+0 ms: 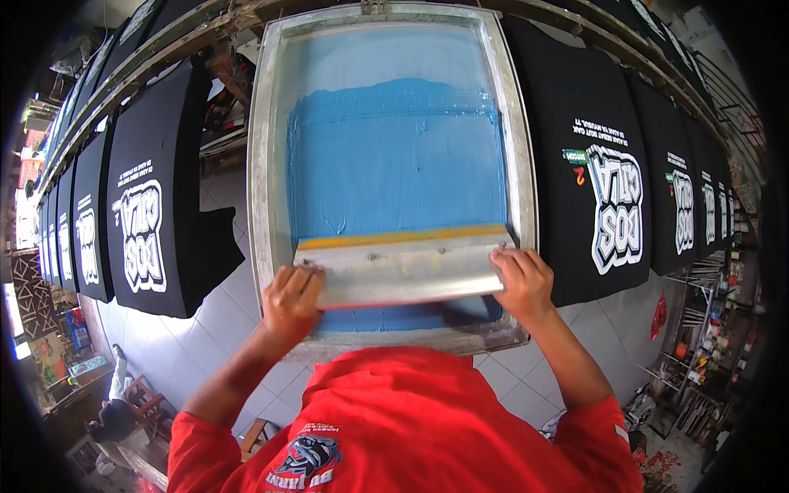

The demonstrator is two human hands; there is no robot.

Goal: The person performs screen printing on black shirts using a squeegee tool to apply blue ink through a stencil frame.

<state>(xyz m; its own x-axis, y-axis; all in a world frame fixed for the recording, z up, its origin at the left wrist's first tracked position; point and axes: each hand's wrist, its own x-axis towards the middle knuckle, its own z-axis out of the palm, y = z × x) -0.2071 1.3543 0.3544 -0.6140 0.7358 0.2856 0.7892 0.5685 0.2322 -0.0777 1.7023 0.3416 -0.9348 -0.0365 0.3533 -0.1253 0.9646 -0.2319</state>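
Note:
A wide metal squeegee (403,269) with a yellowish blade along its far edge lies across a framed printing screen (261,156). My left hand (292,294) grips its left end and my right hand (523,281) its right end, fingers wrapped over the metal. Blue ink (386,172) coats the mesh beyond the squeegee, with a thicker ridge near the far end and a paler band past it. More blue shows between the squeegee and the frame's near edge. What lies under the screen is hidden.
Black printed T-shirts (567,99) hang over boards in a row on the right, with more black shirts (156,181) on the left. Wooden rails (148,66) run behind them. Shelves with jars (723,329) stand at far right; a person (111,419) is at lower left.

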